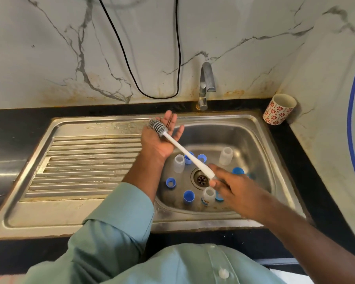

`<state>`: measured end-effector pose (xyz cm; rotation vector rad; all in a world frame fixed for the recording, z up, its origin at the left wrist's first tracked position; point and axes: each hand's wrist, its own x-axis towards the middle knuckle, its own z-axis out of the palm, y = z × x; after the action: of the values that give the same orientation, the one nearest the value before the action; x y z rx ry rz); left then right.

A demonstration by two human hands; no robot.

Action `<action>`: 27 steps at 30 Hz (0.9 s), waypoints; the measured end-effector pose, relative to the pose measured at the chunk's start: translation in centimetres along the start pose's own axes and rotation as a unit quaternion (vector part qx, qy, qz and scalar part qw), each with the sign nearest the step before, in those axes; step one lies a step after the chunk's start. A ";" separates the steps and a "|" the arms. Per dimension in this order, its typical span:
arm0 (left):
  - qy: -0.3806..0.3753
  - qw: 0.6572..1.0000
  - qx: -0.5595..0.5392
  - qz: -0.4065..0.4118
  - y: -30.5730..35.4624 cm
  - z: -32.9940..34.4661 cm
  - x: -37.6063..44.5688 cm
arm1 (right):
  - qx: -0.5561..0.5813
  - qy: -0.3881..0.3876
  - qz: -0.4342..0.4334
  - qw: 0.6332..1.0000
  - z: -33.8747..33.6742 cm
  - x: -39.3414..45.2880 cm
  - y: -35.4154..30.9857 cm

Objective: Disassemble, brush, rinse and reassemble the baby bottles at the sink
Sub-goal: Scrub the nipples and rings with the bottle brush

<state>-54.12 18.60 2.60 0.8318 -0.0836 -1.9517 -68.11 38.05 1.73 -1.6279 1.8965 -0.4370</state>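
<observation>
My right hand (232, 184) grips the end of a white bottle brush (182, 150) over the sink bowl. Its grey bristle head (157, 127) lies across the open palm of my left hand (161, 138), which is held flat, fingers straight, above the bowl's left rim. In the steel sink bowl (260, 152) stand three clear bottle bodies: one at the left (179, 163), one at the back right (226, 155), one at the front (208, 196) partly under my right hand. Several blue caps and rings lie around the drain (201, 178), such as one at the front (189, 196).
The tap (206, 85) stands behind the bowl, no water running. A ribbed steel draining board (86, 167) lies to the left. A red-flowered cup (279, 109) leans in the back right corner on the black counter. A black cable (152, 95) hangs down the marble wall.
</observation>
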 end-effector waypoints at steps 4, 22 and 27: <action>-0.017 1.000 0.006 -0.003 1.0 0.9 0.1 | 0.061 0.017 0.009 0.998 0.7 1.3 -1.8; 0.060 0.993 -0.104 0.002 2.1 -0.3 2.2 | 0.031 -0.023 0.044 0.998 -0.4 0.0 -5.5; 0.046 0.998 -0.016 -0.027 1.4 0.4 2.2 | 0.044 -0.027 0.069 0.996 -1.0 0.6 -5.6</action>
<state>-53.93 16.03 2.33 0.9090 0.0242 -1.9577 -64.44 36.24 5.73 -1.4280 1.9076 -0.4079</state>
